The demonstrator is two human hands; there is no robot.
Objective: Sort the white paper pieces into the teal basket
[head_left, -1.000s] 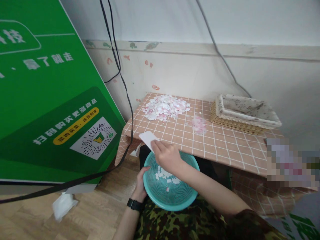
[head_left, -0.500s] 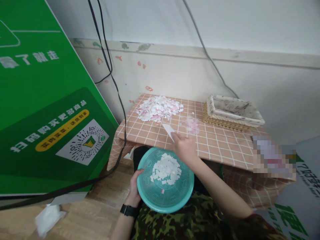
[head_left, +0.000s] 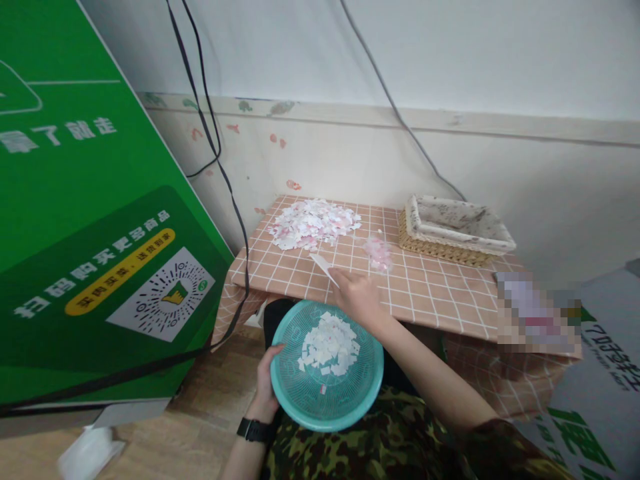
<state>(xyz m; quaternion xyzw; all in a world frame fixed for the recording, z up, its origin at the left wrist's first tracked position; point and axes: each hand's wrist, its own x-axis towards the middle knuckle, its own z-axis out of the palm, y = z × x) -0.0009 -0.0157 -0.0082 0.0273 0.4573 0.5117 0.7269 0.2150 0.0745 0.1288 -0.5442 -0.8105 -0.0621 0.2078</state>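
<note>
My left hand (head_left: 267, 380) grips the left rim of a round turquoise plastic basket (head_left: 327, 413), which rests on my lap. Small white paper pieces (head_left: 331, 345) lie heaped inside it, with one red-marked piece apart near the front. My right hand (head_left: 356, 297) is closed around a flat white strip (head_left: 323, 265) that looks like card or a scraper. Its far tip is close to the tabletop, just short of a large pile of white and pink paper scraps (head_left: 313, 223). A smaller pinkish pile (head_left: 379, 255) lies to the right of that hand.
A brown checked cloth (head_left: 440, 287) covers the table. On it stands a cloth-lined wicker basket (head_left: 453, 240) at the back right. A green panel (head_left: 120, 267) stands at the left, with a black cable (head_left: 235, 207) hanging before it. White plastic (head_left: 90, 453) lies on the floor.
The view has shifted slightly. My right hand and the white strip have moved a little left, toward the large pile. My left hand keeps its hold on the basket.
</note>
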